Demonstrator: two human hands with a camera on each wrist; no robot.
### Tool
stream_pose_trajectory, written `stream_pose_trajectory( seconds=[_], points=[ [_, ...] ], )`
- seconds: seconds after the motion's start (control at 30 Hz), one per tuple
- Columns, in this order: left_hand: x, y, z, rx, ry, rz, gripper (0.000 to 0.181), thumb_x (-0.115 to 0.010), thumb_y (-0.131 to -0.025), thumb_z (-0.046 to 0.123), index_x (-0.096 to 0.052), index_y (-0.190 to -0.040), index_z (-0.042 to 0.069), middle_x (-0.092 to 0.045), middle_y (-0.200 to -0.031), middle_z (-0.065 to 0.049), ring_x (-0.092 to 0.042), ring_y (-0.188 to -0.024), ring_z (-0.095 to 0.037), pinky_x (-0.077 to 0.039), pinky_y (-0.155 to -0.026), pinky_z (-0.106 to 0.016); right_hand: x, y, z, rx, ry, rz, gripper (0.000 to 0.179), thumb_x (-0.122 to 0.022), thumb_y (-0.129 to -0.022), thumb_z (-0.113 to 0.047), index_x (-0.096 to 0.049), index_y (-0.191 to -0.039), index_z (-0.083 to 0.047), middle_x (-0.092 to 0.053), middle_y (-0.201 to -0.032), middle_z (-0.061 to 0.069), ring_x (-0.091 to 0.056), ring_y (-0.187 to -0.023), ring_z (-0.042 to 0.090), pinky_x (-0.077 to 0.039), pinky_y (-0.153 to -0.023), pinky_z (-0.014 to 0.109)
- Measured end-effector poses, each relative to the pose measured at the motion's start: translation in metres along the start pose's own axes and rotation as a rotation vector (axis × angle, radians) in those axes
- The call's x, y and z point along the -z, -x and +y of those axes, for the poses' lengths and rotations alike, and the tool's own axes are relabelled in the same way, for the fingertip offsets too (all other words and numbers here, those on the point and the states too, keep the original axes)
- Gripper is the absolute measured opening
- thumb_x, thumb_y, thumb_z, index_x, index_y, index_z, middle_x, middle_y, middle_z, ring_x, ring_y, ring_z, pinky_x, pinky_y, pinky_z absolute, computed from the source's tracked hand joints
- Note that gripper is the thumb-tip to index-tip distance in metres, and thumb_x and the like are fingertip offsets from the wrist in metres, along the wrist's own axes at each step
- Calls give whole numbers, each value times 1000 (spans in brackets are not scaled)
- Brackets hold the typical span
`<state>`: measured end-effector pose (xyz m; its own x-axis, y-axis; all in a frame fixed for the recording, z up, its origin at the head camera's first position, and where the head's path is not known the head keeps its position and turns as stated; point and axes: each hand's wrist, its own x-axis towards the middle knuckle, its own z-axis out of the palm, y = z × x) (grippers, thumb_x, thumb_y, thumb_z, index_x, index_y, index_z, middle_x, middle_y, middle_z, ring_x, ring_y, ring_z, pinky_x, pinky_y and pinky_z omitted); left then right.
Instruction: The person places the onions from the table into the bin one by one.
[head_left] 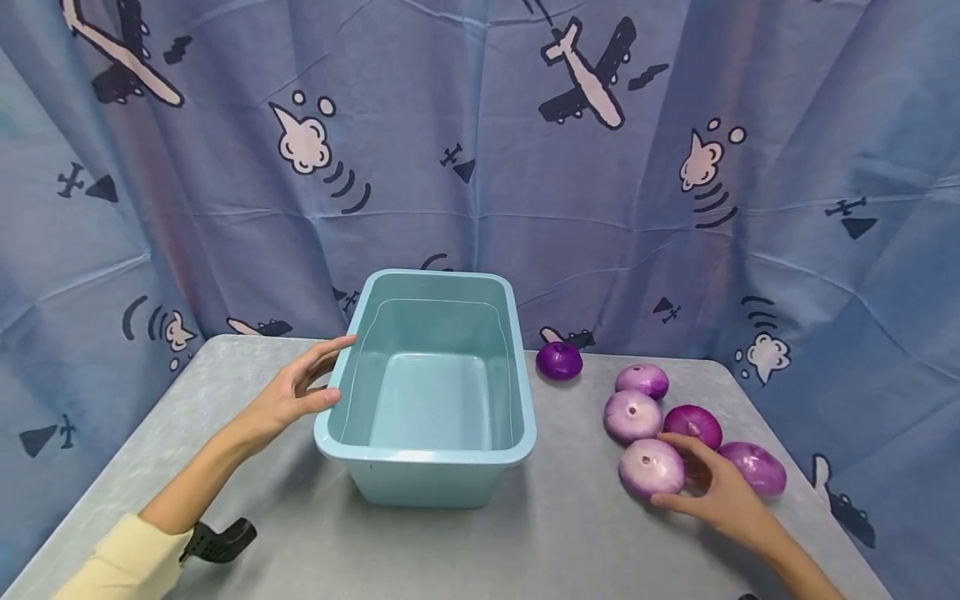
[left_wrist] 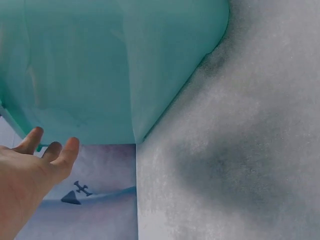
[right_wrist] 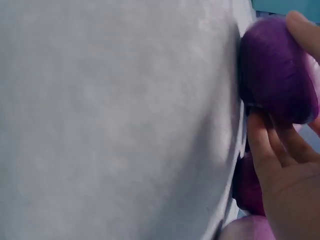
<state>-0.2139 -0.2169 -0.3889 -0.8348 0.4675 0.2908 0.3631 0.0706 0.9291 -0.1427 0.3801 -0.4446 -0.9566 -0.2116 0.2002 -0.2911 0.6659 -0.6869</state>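
My right hand (head_left: 720, 492) is at a pale purple onion (head_left: 649, 467), thumb on its near side and fingers on its far side. In the right wrist view, the fingers and thumb curve round this onion (right_wrist: 275, 70). More red onions lie close by: a pale one (head_left: 632, 415) just behind, a darker one (head_left: 693, 425) past the fingers, and another (head_left: 753, 468) beside the hand. My left hand (head_left: 288, 400) has its fingertips and thumb at the left rim of a light blue plastic basin (head_left: 435, 456), fingers loosely spread. Nothing lies inside the basin.
A small dark purple onion (head_left: 559, 361) sits near the back edge, right of the basin. Another onion (head_left: 642, 380) lies behind the group. The grey table (head_left: 570, 533) backs onto a blue curtain (head_left: 480, 167) printed with airplanes.
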Motion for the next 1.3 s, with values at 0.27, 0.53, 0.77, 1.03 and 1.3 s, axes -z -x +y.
stream_pose_trajectory(
  seconds=[0.27, 0.53, 0.77, 1.03, 1.3],
  points=[
    [1, -2, 4, -4, -22, 26, 60, -61, -98, 4, -41, -155, 7, -38, -156, -14, -34, -142, -32, -38, -108, -30, 23, -4, -9, 1, -111, -30, 73, -86, -82, -8, -49, -144, 2, -53, -138, 23, -48, -118, -12, -43, -91, 11],
    [3, -3, 4, -1, -19, 26, 60, -62, -97, 2, -42, -154, 5, -39, -155, -17, -36, -141, -29, -38, -108, -29, 36, -16, -29, 66, -181, -16, 73, -83, -82, 4, -49, -145, 2, -56, -136, -5, -54, -119, -3, -47, -90, 16],
    [7, -8, 4, 33, -11, 17, 63, -61, -99, 6, -38, -157, 10, -33, -159, -14, -30, -143, -37, -48, -97, -33, 33, -40, -50, 118, -230, -20, 76, -83, -81, 6, -50, -148, -3, -53, -144, 7, -56, -121, 4, -47, -93, 19],
    [6, -12, 1, 49, -45, 32, 61, -62, -100, 8, -40, -157, 12, -32, -160, -12, -31, -143, -36, -45, -99, -31, 18, -70, -79, 98, -250, -39, 77, -87, -82, -7, -50, -150, -14, -52, -143, 11, -56, -122, 12, -49, -93, 22],
    [4, -13, 0, 29, -45, 36, 62, -63, -99, 8, -40, -156, 11, -35, -158, -14, -34, -141, -37, -47, -98, -32, 11, -101, -105, 225, -375, -50, 76, -84, -80, 6, -51, -148, -6, -54, -139, 14, -59, -120, 20, -51, -94, 28]
  ],
)
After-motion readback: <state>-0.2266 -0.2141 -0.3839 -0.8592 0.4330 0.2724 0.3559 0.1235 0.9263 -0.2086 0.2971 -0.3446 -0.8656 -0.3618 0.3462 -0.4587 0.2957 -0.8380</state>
